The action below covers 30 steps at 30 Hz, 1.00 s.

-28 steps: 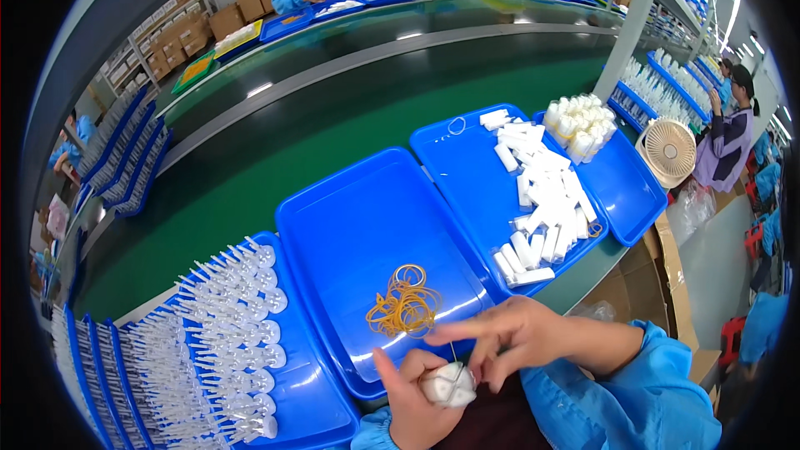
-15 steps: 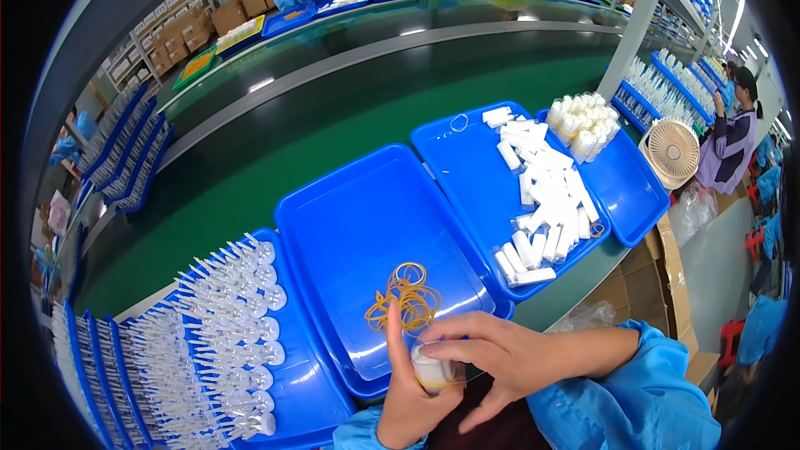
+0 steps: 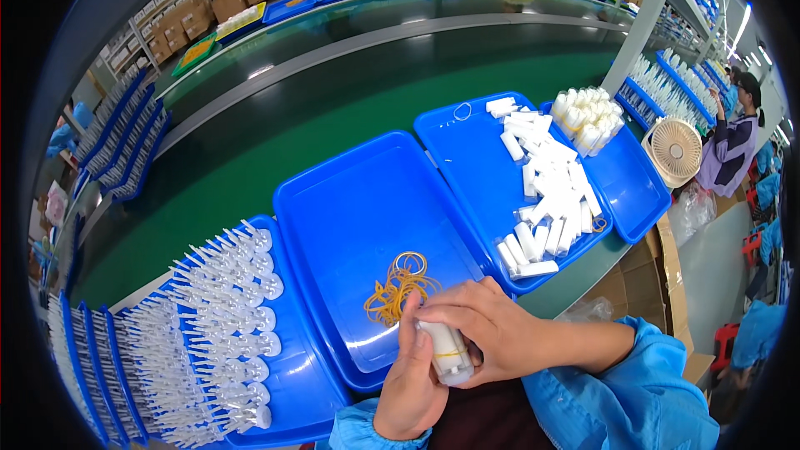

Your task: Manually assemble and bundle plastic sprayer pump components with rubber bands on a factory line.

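While gripping the white bundle (image 3: 444, 343) between left hand (image 3: 411, 396) and right hand (image 3: 487, 322), holds its long axis slanting slightly up-left, touching both.

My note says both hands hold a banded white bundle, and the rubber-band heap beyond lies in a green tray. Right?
No: the head view shows that tray is blue. The rest stands: left hand and right hand hold the banded white bundle; the rubber-band heap lies beyond.
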Motion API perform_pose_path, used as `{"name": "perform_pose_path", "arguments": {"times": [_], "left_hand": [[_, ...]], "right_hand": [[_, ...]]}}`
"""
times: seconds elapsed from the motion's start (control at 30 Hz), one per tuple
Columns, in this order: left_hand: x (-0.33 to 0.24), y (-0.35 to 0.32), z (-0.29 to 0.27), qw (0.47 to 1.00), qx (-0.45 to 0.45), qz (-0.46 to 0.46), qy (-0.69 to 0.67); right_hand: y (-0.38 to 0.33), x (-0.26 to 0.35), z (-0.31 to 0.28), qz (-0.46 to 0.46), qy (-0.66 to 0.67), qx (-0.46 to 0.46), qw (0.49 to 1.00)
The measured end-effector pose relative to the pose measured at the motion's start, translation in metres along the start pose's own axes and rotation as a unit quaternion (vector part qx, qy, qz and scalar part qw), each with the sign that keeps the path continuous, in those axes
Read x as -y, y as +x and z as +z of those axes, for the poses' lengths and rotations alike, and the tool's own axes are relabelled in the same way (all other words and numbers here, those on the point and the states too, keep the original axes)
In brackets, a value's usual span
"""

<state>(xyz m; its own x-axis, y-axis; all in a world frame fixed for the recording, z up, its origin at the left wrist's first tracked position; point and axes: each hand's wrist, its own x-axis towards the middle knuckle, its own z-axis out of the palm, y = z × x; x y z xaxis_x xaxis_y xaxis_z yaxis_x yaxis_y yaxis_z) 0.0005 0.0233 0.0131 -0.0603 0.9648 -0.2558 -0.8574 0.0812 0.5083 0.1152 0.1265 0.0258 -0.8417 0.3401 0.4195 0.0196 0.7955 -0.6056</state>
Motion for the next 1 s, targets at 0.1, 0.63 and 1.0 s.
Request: {"name": "perform_pose_path", "arguments": {"times": [0.1, 0.63, 1.0], "left_hand": [[0.0, -0.002, 0.004, 0.999, -0.009, 0.013, 0.05], [0.006, -0.001, -0.003, 0.994, -0.011, 0.055, 0.091], [-0.001, -0.006, 0.014, 0.975, -0.003, 0.084, 0.208]], "right_hand": [[0.0, -0.003, -0.001, 0.007, 0.026, -0.012, 1.0], [-0.002, -0.005, 0.0, 0.033, -0.014, -0.002, 0.999], [-0.024, 0.002, 0.003, -0.035, -0.023, 0.005, 0.999]]}}
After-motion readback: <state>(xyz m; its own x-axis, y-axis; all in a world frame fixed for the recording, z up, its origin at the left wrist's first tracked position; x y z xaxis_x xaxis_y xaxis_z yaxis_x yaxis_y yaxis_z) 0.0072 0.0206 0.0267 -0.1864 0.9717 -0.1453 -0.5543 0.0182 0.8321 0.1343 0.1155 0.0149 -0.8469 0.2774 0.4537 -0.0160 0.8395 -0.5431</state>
